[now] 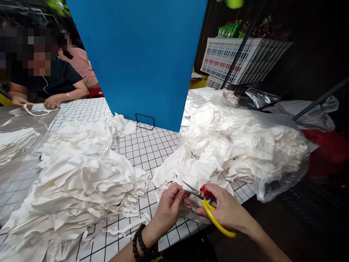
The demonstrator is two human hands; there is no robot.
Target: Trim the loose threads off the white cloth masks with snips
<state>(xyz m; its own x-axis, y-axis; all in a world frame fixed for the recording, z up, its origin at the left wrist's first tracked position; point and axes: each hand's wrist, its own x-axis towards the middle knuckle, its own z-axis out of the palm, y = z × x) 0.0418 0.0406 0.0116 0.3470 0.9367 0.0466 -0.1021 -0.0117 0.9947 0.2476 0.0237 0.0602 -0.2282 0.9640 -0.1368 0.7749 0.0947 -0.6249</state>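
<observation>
My right hand (222, 205) is closed on a pair of scissors (208, 209) with one yellow and one red handle. Its blades are parted and point left, the tips beside the fingers of my left hand (171, 203). That hand pinches the edge of a white cloth (195, 163); the exact bit between thumb and finger is mostly hidden. The cloth lies on the table just beyond both hands. A beaded bracelet (140, 242) circles my left wrist.
A big heap of white cloth pieces (87, 178) covers the table's left side. To the right, a clear plastic bag (261, 145) bulges with white cloth. A tall blue board (147, 65) stands behind, plastic crates (231, 60) behind right. A co-worker (51, 80) handles white strips at left.
</observation>
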